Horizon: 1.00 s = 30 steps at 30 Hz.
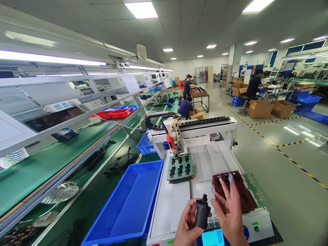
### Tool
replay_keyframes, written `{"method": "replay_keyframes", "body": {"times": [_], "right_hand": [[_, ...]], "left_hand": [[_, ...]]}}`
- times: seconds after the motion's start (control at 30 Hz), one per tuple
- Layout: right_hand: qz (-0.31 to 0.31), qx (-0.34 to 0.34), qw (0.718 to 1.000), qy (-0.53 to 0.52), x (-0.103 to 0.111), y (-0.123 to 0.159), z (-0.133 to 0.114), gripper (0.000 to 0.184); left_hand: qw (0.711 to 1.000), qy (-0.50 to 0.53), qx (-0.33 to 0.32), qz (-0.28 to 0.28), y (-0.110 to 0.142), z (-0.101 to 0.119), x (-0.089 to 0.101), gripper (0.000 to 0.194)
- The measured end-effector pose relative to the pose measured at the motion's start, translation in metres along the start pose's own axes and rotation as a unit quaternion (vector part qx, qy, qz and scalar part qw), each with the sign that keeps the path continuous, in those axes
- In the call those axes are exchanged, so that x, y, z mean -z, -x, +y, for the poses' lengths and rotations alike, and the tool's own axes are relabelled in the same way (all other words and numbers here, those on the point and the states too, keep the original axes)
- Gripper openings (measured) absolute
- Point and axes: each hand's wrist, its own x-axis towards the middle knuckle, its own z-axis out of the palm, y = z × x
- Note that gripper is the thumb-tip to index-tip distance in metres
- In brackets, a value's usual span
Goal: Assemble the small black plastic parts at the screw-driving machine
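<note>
My left hand is closed round a black cylindrical plastic housing, held upright with its narrow stem on top. Just to its right, my right hand has its fingers spread. A small pale flap shows at one of its fingertips; whether it sticks there or lies behind is unclear. Beneath and beyond that hand lies a reddish-brown fixture plate with cut-outs, partly covered by the fingers. Farther off, a green fixture plate carries several black parts under the head of a benchtop machine.
An blue bin stands left of the machine bed. Below my hands glows a small screen, with a green button to its right. Black cables lie on the green bench at left. Several people work farther back, near cardboard boxes.
</note>
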Motion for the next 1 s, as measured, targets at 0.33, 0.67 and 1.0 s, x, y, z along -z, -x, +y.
{"method": "replay_keyframes", "body": {"times": [0.33,0.67,1.0], "right_hand": [[-0.067,-0.086,0.988,-0.111,-0.009,0.014,-0.013,0.086],[-0.082,-0.065,0.992,-0.078,-0.013,0.020,-0.005,0.092],[-0.064,-0.060,0.995,-0.044,-0.012,0.021,-0.014,0.089]], "left_hand": [[0.993,-0.073,-0.048,0.073,0.003,0.031,-0.014,0.062],[0.993,-0.103,-0.032,0.049,0.003,0.054,-0.027,0.056],[0.994,-0.092,-0.032,0.041,0.005,0.048,-0.028,0.057]]}}
